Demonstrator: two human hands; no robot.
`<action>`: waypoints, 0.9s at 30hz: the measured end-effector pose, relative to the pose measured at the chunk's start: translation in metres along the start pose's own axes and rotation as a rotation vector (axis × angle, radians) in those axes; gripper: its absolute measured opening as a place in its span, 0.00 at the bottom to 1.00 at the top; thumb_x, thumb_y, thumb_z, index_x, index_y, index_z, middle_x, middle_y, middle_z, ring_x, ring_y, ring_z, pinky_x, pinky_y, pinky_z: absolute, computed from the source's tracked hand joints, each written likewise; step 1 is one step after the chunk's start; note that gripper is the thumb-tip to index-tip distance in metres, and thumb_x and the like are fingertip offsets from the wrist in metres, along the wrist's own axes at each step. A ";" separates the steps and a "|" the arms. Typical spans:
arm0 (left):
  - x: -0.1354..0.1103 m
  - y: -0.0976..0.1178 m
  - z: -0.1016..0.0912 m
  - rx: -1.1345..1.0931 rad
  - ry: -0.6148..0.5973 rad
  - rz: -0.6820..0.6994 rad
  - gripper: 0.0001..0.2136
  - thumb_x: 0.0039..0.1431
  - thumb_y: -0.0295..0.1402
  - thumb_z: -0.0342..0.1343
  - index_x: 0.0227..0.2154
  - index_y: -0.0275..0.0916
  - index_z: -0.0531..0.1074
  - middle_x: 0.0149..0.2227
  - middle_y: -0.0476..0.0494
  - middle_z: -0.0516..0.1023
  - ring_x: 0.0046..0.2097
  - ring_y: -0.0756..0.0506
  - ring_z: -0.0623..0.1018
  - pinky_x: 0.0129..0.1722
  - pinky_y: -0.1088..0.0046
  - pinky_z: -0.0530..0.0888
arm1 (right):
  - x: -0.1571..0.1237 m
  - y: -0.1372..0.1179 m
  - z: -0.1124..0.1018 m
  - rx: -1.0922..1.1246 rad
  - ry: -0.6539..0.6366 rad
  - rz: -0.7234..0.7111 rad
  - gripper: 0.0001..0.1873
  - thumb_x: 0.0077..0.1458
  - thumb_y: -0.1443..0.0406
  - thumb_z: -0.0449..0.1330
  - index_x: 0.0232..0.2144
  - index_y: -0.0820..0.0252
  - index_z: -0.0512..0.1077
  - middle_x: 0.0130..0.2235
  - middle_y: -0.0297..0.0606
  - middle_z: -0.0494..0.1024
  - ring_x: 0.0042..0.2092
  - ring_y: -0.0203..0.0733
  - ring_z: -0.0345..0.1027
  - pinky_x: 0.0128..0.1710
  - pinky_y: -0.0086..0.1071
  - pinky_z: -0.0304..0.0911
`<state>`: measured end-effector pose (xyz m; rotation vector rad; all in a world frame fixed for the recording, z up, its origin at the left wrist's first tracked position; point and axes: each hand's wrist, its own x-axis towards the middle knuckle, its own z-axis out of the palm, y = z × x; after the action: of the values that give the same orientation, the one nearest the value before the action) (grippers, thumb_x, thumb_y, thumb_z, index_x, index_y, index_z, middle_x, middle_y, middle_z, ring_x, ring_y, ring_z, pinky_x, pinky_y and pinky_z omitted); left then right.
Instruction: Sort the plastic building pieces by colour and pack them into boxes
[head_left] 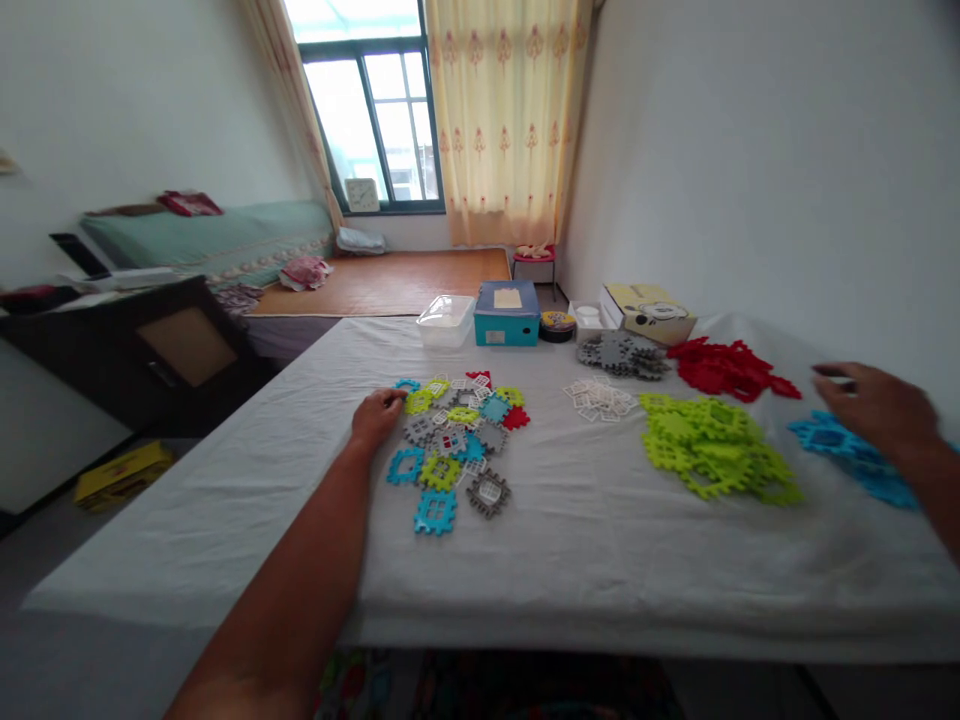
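Note:
My left hand (379, 412) lies at the left edge of a mixed pile of plastic interlocking tiles, its fingers curled in beside a lime green tile (420, 402). What is between those fingertips, if anything, is hidden. The pile also has blue tiles (435, 511), grey tiles (489, 493), red tiles (516, 418) and small white window frames. On the far right, my right hand (877, 405) hovers over a heap of blue tiles (847, 445), thumb and forefinger apart, with nothing visible between them. A lime green heap (709, 445) lies just left of it.
Sorted heaps of red tiles (724, 368), grey tiles (619, 355) and white frames (600, 398) lie on the cloth-covered table (570, 560). Along the back stand a clear plastic box (445, 322), a blue box (507, 325), a round tin (556, 327) and a yellow box (649, 312). A wall borders the right.

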<state>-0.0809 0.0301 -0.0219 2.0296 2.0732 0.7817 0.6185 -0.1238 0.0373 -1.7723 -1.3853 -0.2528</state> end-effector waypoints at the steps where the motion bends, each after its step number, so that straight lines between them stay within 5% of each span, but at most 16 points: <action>1: 0.000 -0.001 0.001 -0.008 -0.001 0.004 0.16 0.56 0.34 0.50 0.43 0.44 0.79 0.47 0.47 0.80 0.46 0.45 0.78 0.45 0.74 0.72 | -0.002 -0.032 0.023 -0.092 -0.088 -0.010 0.11 0.48 0.52 0.60 0.29 0.49 0.76 0.34 0.50 0.78 0.37 0.57 0.72 0.38 0.51 0.62; 5: 0.002 -0.008 0.004 -0.033 -0.007 0.030 0.16 0.56 0.33 0.50 0.43 0.43 0.78 0.47 0.47 0.80 0.46 0.45 0.77 0.46 0.75 0.71 | -0.037 -0.175 0.119 0.138 -0.590 -0.366 0.20 0.56 0.56 0.54 0.47 0.55 0.74 0.47 0.44 0.78 0.40 0.46 0.73 0.40 0.42 0.69; 8: 0.002 -0.011 0.004 -0.048 -0.011 0.048 0.15 0.56 0.33 0.50 0.43 0.42 0.78 0.47 0.47 0.80 0.46 0.46 0.77 0.47 0.75 0.71 | -0.066 -0.256 0.175 0.221 -0.702 -0.793 0.20 0.56 0.66 0.55 0.51 0.55 0.71 0.54 0.41 0.74 0.53 0.47 0.66 0.53 0.45 0.63; 11: 0.002 -0.011 0.004 -0.064 -0.013 0.034 0.15 0.56 0.33 0.50 0.43 0.42 0.79 0.46 0.47 0.80 0.45 0.46 0.78 0.46 0.75 0.71 | -0.076 -0.295 0.211 0.133 -0.716 -0.941 0.25 0.54 0.72 0.54 0.55 0.55 0.69 0.59 0.40 0.69 0.57 0.47 0.62 0.54 0.45 0.61; 15: 0.002 -0.009 0.004 -0.081 -0.018 0.021 0.15 0.56 0.32 0.51 0.42 0.42 0.79 0.44 0.47 0.81 0.44 0.45 0.78 0.44 0.75 0.71 | -0.068 -0.308 0.233 0.033 -0.764 -1.012 0.21 0.57 0.69 0.56 0.53 0.54 0.71 0.55 0.40 0.74 0.54 0.45 0.66 0.51 0.38 0.62; 20: 0.003 -0.009 0.004 -0.084 -0.027 0.031 0.15 0.56 0.32 0.51 0.42 0.42 0.79 0.44 0.47 0.81 0.43 0.46 0.78 0.43 0.75 0.71 | -0.058 -0.313 0.220 -0.054 -0.596 -0.976 0.14 0.62 0.65 0.53 0.46 0.55 0.74 0.49 0.44 0.77 0.53 0.48 0.66 0.49 0.39 0.61; 24: 0.002 -0.010 0.004 -0.078 -0.020 0.033 0.15 0.56 0.32 0.50 0.43 0.42 0.78 0.45 0.47 0.81 0.44 0.46 0.78 0.44 0.75 0.71 | -0.055 -0.291 0.188 0.103 -0.565 -0.690 0.16 0.61 0.63 0.53 0.49 0.58 0.72 0.43 0.44 0.78 0.42 0.44 0.72 0.44 0.36 0.66; 27: 0.002 -0.011 0.002 -0.078 -0.023 0.034 0.16 0.56 0.32 0.50 0.43 0.41 0.78 0.46 0.46 0.80 0.45 0.46 0.78 0.44 0.76 0.71 | -0.047 -0.234 0.156 0.165 -0.497 -0.378 0.20 0.57 0.57 0.56 0.51 0.57 0.70 0.39 0.41 0.80 0.33 0.43 0.74 0.37 0.36 0.69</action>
<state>-0.0895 0.0330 -0.0283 2.0284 1.9689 0.8275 0.3457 -0.0395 0.0267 -1.4806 -2.0346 0.1143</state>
